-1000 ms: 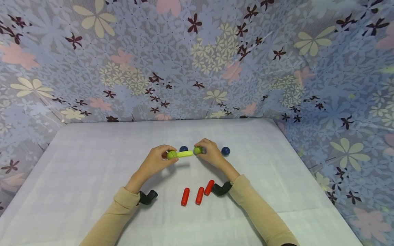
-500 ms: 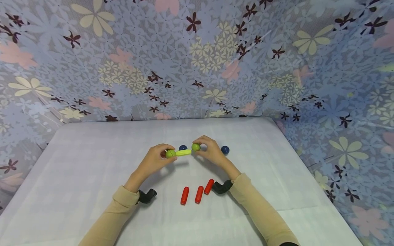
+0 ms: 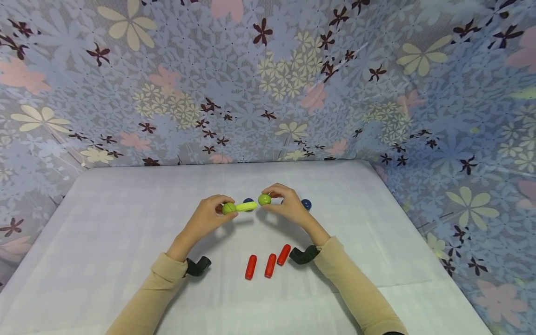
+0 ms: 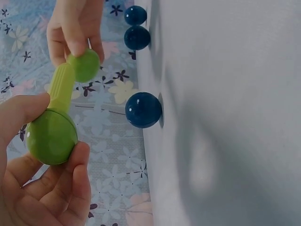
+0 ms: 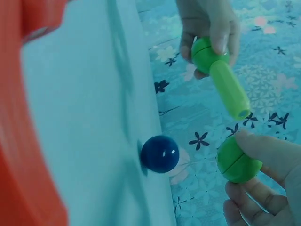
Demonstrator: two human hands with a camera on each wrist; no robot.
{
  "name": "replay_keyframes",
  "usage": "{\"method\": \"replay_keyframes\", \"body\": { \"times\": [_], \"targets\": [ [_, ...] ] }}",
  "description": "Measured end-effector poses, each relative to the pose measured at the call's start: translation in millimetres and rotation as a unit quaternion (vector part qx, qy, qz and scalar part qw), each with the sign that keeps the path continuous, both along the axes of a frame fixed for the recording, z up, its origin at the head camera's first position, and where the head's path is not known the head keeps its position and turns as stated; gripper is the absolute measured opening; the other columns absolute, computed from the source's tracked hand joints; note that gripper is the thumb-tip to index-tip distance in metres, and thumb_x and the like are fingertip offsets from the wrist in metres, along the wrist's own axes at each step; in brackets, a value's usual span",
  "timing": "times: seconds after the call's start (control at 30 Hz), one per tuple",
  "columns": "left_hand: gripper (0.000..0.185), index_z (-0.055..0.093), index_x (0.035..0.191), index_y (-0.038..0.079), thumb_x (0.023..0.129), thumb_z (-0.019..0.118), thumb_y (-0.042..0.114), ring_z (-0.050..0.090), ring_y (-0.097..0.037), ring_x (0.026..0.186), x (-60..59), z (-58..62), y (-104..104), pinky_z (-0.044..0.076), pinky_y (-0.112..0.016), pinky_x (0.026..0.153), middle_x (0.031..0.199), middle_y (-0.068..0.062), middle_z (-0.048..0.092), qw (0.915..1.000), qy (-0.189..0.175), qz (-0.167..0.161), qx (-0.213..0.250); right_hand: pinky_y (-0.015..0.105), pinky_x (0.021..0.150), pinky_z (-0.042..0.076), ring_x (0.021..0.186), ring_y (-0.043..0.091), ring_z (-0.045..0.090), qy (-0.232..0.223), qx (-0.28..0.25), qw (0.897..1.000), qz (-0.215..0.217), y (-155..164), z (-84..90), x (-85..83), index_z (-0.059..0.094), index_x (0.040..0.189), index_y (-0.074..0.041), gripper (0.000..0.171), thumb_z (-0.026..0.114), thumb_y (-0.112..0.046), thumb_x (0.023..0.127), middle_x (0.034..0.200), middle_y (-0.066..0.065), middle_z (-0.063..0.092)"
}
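Note:
My left hand [image 3: 208, 215] pinches a green ball [image 4: 51, 137] between thumb and fingers. From that ball a yellow-green ribbed rod [image 5: 229, 89] sticks out toward the right, joined to it at one end. A second green ball [image 3: 264, 199] is held in the fingertips of my right hand [image 3: 290, 204], close by the rod's free end. A bluish round spot shows on that free end in the right wrist view. Both hands are raised over the white table, their shadows falling below. Behind the rod sits a dark blue ball [image 4: 143, 109].
Two more blue balls, one farther right [image 3: 306, 204] and one mostly behind the right hand, rest on the white-covered table [image 3: 125, 223]. Three red rods [image 3: 251, 267] lie nearer the front. Black wrist mounts [image 3: 304, 255] jut from the sleeves. Flowered cloth [image 3: 234, 93] rises behind.
Both hands have drifted slightly left and the right one also a bit farther back, each keeping its green ball. Part of another blue ball now shows behind the right hand.

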State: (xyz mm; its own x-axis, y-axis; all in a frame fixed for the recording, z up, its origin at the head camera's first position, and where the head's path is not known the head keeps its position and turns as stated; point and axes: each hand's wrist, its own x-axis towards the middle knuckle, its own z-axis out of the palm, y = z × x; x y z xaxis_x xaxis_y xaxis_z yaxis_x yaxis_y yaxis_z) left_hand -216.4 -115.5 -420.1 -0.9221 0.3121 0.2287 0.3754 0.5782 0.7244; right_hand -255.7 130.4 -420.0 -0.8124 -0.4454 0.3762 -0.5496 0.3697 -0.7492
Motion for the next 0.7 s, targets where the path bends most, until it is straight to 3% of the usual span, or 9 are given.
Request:
{"method": "replay_keyframes", "body": {
  "times": [0.23,0.7],
  "targets": [
    [0.03,0.063,0.104,0.012,0.079,0.068,0.028,0.056,-0.014,0.078,-1.1,1.3,-1.6,0.048,-0.027,0.071,0.093,-0.001,0.063,1.0,0.001,0.003,0.001,0.042,0.084,0.049,0.09,0.025,0.058,-0.024,-0.005,1.0,0.01,-2.3,14.9,9.2,0.061,0.103,0.003,0.034,0.073,-0.006,0.072,0.099,0.015,0.062],
    [0.034,0.062,0.108,0.01,0.078,0.069,0.025,0.058,-0.016,0.081,-0.7,3.5,-4.0,0.05,-0.031,0.074,0.095,-0.005,0.064,0.9999,0.008,0.002,0.012,0.04,0.082,0.05,0.087,0.024,0.057,-0.03,-0.007,0.999,0.014,-7.5,18.7,15.1,0.061,0.102,0.003,0.035,0.073,-0.007,0.072,0.097,0.014,0.062]
  ]
}}
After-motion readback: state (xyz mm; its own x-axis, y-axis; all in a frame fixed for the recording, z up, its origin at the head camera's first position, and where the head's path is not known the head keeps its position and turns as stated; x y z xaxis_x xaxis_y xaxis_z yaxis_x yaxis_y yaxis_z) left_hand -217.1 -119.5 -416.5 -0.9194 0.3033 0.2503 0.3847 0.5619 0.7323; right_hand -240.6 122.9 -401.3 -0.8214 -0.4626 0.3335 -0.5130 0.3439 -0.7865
